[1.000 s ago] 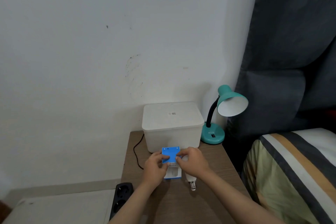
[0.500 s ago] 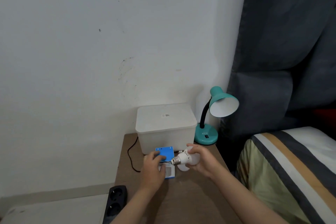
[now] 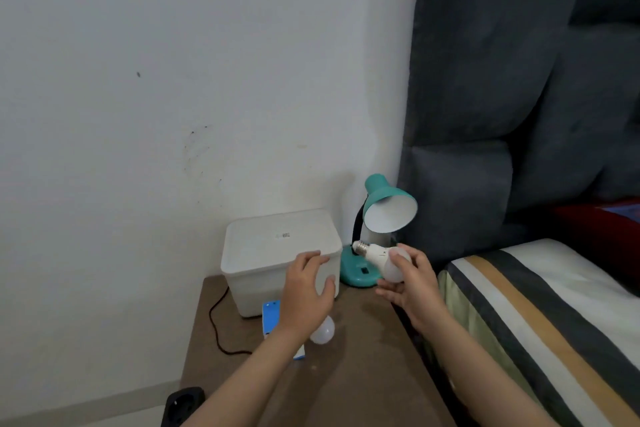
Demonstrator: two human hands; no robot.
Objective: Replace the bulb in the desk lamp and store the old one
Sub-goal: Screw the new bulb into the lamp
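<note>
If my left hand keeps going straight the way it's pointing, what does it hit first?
Most likely the white lidded storage box: the left hand points up and away at its near right corner, fingers already over the rim. Depth is unclear.

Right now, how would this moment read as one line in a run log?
right hand: holds bulb, screw base toward lamp | left hand: open by white box | second bulb: on table

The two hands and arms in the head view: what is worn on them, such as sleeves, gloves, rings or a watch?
Nothing is worn. The left hand and the right hand are bare, without gloves, and no ring shows. Both forearms are bare down to the picture's lower edge, with no sleeve, watch or bracelet in sight.
</note>
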